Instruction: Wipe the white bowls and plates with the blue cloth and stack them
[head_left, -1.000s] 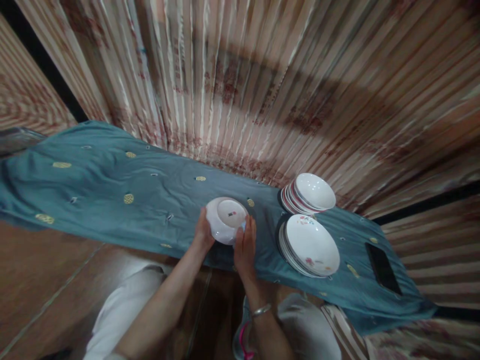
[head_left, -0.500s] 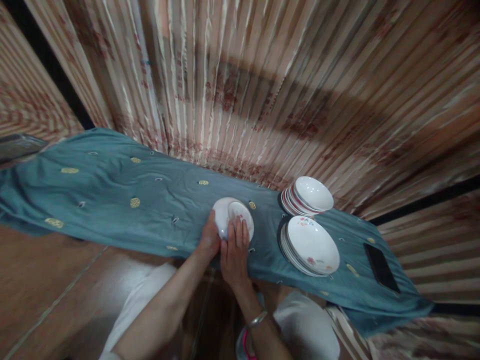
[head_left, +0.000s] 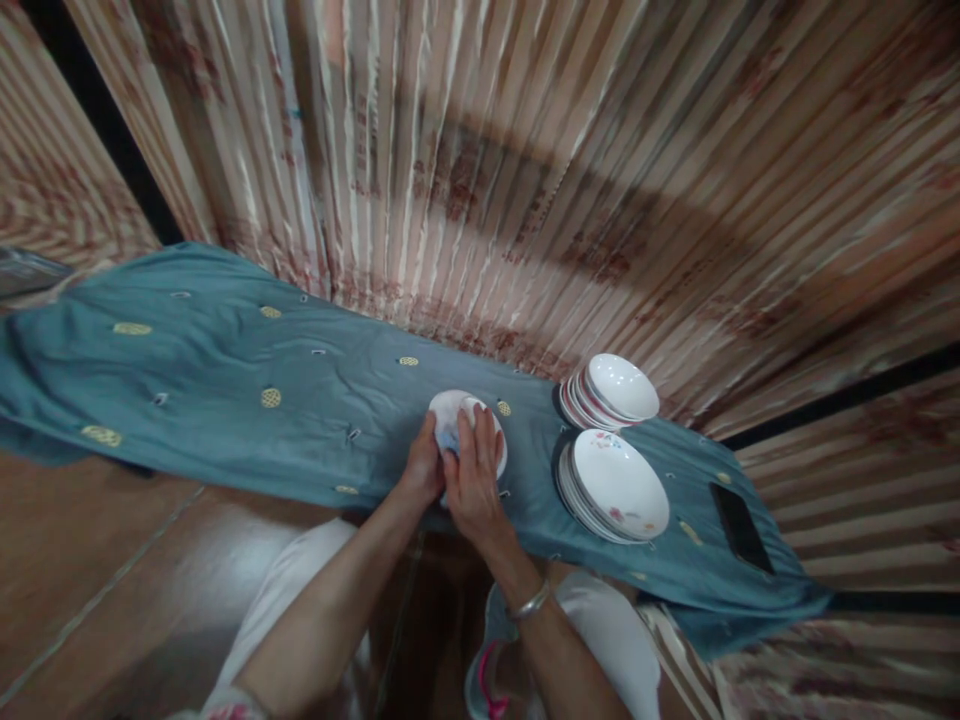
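Observation:
A white ceramic bowl (head_left: 480, 430) sits upside down on the teal cloth, its foot ring mostly covered by my hands. My left hand (head_left: 422, 465) grips its near-left rim, and a small blue rag (head_left: 448, 437) shows between the hand and the bowl. My right hand (head_left: 472, 465) lies with spread fingers across the bowl's underside. To the right stand a stack of white bowls with red-striped rims (head_left: 611, 392) and a stack of floral white plates (head_left: 616, 487), both out of reach of my fingers.
The long teal embroidered cloth (head_left: 225, 370) runs diagonally below a striped pink curtain (head_left: 465, 180). A black phone (head_left: 741, 528) lies on the cloth at the right. Wooden floor (head_left: 97, 560) shows at the lower left, and white-clothed knees lie below my arms.
My right hand has moved from the bowl's near side onto its underside, now covering most of the foot. The bowl has turned slightly, and more blue rag shows at my left hand.

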